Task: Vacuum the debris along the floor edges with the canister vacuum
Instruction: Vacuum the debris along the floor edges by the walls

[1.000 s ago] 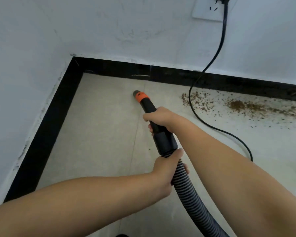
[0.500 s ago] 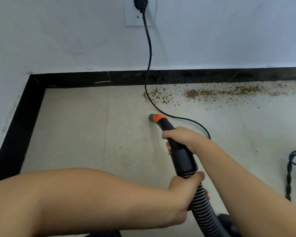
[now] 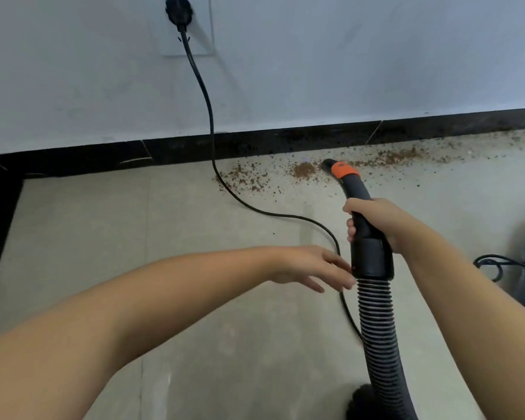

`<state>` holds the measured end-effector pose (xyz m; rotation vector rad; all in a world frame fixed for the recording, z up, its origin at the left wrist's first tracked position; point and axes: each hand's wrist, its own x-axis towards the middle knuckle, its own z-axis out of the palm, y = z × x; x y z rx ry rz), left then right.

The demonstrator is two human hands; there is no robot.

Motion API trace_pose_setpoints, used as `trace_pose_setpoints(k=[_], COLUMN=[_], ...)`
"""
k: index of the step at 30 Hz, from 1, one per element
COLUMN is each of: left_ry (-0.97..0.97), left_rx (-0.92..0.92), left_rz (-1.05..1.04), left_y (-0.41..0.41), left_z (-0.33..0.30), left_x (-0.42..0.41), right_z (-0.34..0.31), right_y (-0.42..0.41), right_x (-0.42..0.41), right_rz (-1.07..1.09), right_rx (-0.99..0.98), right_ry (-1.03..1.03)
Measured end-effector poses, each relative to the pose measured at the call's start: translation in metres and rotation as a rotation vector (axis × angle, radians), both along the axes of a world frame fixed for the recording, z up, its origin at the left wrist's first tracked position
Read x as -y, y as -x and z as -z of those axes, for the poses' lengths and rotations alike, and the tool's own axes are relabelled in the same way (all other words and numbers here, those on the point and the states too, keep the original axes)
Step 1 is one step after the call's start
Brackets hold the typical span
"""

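— Pale tiled floor, black skirting at its far edge: why is your nozzle there?
— Your right hand grips the black orange-banded vacuum wand, tip at the brown crumb debris hugging that edge.
— And your left hand?
— Spread empty, fingertips brushing the ribbed grey hose — probably to steady it clear of the black power cord.

Right hand wrapped around black nozzle handle; orange-banded tip ahead of it, at brown debris beside baseboard. Left hand open-fingered, fingertips at hose cuff.
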<state>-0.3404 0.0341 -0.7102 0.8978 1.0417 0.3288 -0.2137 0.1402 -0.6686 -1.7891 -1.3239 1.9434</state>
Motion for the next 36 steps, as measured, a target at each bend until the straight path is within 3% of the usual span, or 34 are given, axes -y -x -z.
trace_pose_setpoints(k=[4, 6, 9, 13, 17, 20, 25, 28, 32, 36], left_ry=[-0.344, -0.529, -0.612, -0.572, -0.807, -0.853, -0.509, -0.328, -0.504, -0.515], left_rx=[-0.591, -0.829, -0.971, -1.058, -1.168, -1.123, -1.179, -1.231, -1.261, -1.138], left_rz=[-0.219, -0.062, 0.303, 0.43, 0.466, 0.669, 1.071, 1.196, 1.186, 0.871], left_y=[0.036, 0.043, 0.044, 0.045, 0.049, 0.069, 0.121, 0.133, 0.122, 0.114], left_z=[0.05, 0.07, 0.092, 0.111, 0.11, 0.104, 0.087, 0.078, 0.081, 0.082], left_x=[-0.055, -0.071, -0.082, -0.071, -0.052, -0.028, 0.036, 0.068, 0.101, 0.1], right_z=[0.017, 0.022, 0.025, 0.021, 0.021, 0.023, 0.032, 0.039, 0.042, 0.041], right_y=[0.002, 0.006, 0.01, 0.008, 0.007, 0.011, 0.03, 0.042, 0.048, 0.047], right_x=[-0.008, -0.006, -0.002, -0.001, 0.002, 0.01, 0.029, 0.039, 0.047, 0.048], right_rz=[0.001, -0.005, -0.016, -0.011, -0.014, -0.054, -0.158, -0.217, -0.26, -0.268], right_rx=[0.003, -0.014, -0.036, -0.047, -0.027, -0.008, 0.016, 0.046, 0.093, 0.126], right_ry=[0.006, 0.011, 0.012, 0.011, 0.024, 0.066, 0.113, 0.114, 0.113, 0.108])
